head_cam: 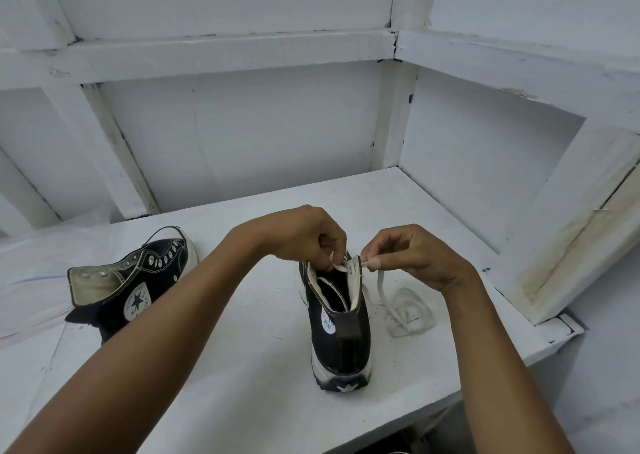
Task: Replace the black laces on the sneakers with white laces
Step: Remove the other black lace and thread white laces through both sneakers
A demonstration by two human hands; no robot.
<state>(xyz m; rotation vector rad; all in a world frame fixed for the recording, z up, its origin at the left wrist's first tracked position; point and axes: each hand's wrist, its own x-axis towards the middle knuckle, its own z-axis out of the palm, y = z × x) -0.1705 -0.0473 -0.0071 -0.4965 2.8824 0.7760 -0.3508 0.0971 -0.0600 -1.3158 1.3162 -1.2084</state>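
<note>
A black high-top sneaker (pixel 341 336) stands upright on the white table (pixel 242 367), heel toward me. My left hand (pixel 304 235) pinches the white lace at the sneaker's top right eyelets. My right hand (pixel 412 252) pinches the same white lace (pixel 382 284) just outside the collar. The rest of that lace trails down into a loose heap (pixel 408 311) on the table to the right of the shoe. A second black sneaker (pixel 138 280) lies tipped on its side at the left, with no lace in its eyelets.
White painted walls with wooden battens enclose the table at the back and right. A slanted white board (pixel 568 252) leans at the right edge. Thin clear plastic sheeting (pixel 31 280) lies at the far left.
</note>
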